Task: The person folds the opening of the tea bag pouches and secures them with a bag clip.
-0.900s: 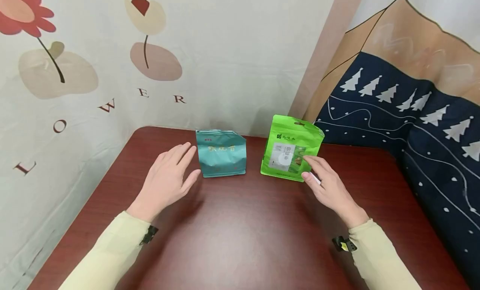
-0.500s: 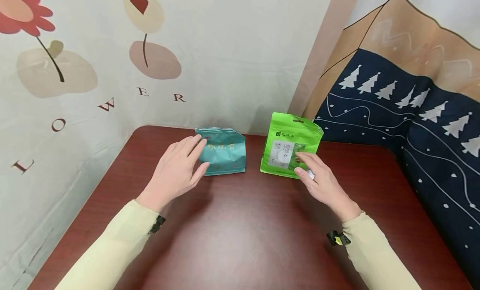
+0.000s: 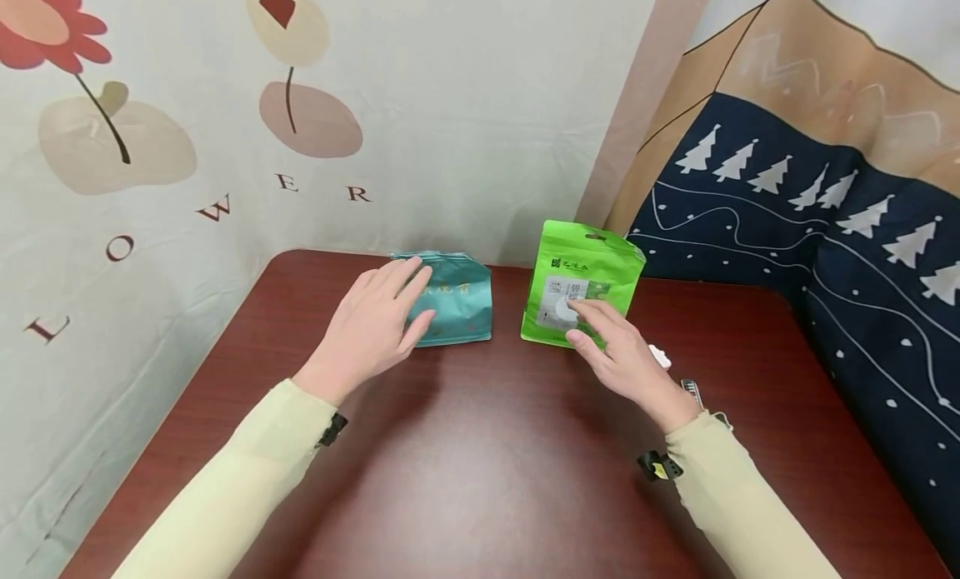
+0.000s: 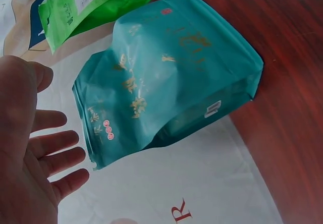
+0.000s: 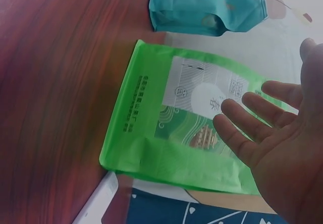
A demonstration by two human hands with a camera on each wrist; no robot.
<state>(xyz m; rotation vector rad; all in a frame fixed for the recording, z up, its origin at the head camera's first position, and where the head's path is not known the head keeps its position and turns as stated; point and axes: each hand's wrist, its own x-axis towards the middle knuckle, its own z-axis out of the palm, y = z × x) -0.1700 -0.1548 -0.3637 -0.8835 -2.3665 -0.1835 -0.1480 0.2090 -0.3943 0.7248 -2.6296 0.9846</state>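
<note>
A teal pouch (image 3: 461,304) with gold lettering stands upright at the back of the table. To its right is a bright green pouch (image 3: 588,250) with a hang hole and a pale label. My left hand (image 3: 367,333) hovers before the teal pouch's left side, fingers extended; the left wrist view shows a gap between the fingertips and the pouch (image 4: 146,77). In front of the green pouch (image 5: 136,148) my right hand (image 3: 630,366) is held with spread fingers, hiding its lower right part. Whether those fingers touch it I cannot tell. Neither hand grips anything.
A white object (image 3: 660,356) lies on the dark red-brown table (image 3: 480,479), partly behind my right hand. Beside the right wrist shows a small black-and-white item (image 3: 691,389), mostly hidden. Printed fabric (image 3: 465,104) hangs behind the table.
My left hand has moved right, now overlapping the teal pouch's left side. My right hand has shifted left across the green pouch, uncovering more of the white object. Both pouches stay in place.
</note>
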